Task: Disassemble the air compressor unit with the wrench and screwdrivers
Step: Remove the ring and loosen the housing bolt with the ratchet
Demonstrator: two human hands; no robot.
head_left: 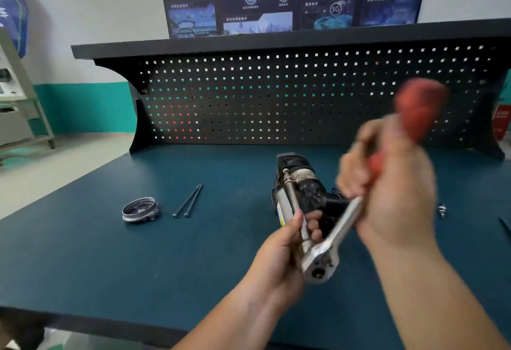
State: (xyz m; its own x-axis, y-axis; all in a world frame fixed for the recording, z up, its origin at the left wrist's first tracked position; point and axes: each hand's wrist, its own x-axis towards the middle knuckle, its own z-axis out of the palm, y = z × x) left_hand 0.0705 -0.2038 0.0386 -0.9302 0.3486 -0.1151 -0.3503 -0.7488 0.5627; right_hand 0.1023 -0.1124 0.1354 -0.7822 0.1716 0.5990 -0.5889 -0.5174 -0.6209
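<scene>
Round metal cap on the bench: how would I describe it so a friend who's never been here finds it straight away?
Start at the dark teal bench under the black pegboard. On its left part, well left of the compressor, lies the cap, just left of two long bolts. It is the only round, ribbed, silvery piece; the bolts are thin, straight and black.

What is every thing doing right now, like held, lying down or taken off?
Left hand: grips the extension bar.
Right hand: grips the red handle, blurred.
Ratchet wrench: held up, head on the extension bar.
Air compressor unit: rests on the bench, bar reaching it.
Round cover: off, lying alone.
Two long bolts: out, lying side by side.
Small fitting: lying at the right.
</scene>
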